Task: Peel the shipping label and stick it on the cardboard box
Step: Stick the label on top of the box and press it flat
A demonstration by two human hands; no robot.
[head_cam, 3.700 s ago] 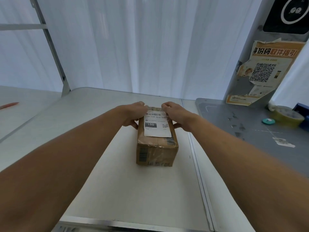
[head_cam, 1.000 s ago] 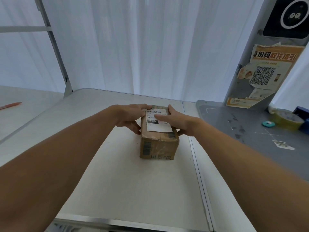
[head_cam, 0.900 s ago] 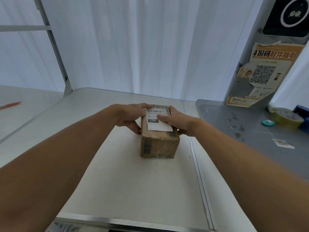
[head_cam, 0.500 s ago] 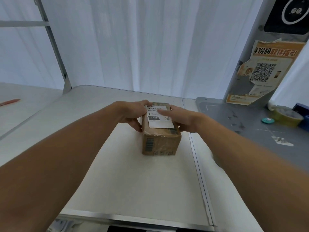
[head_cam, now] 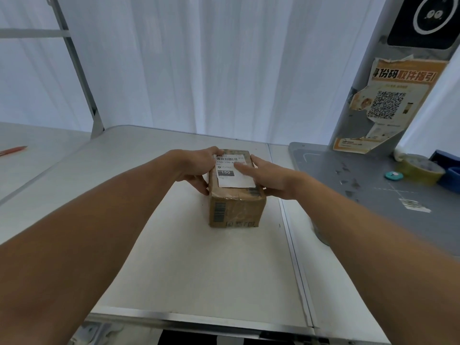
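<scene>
Both hands on cardboard box (head_cam: 236, 207): left hand (head_cam: 196, 168) steadies, right hand (head_cam: 266, 173) fingers flat on shipping label (head_cam: 234, 176); next, likely press edges.

I can't read the small print on the shipping label (head_cam: 234, 173); my right hand (head_cam: 270, 176) covers part of its code line, and that thumb is blurred. My left hand (head_cam: 196, 168) hides the far left side of the cardboard box (head_cam: 236, 210). The poster (head_cam: 388, 105) text is too fine. The tape roll (head_cam: 419, 170) sits near the right edge, partly cut by blue things.
</scene>
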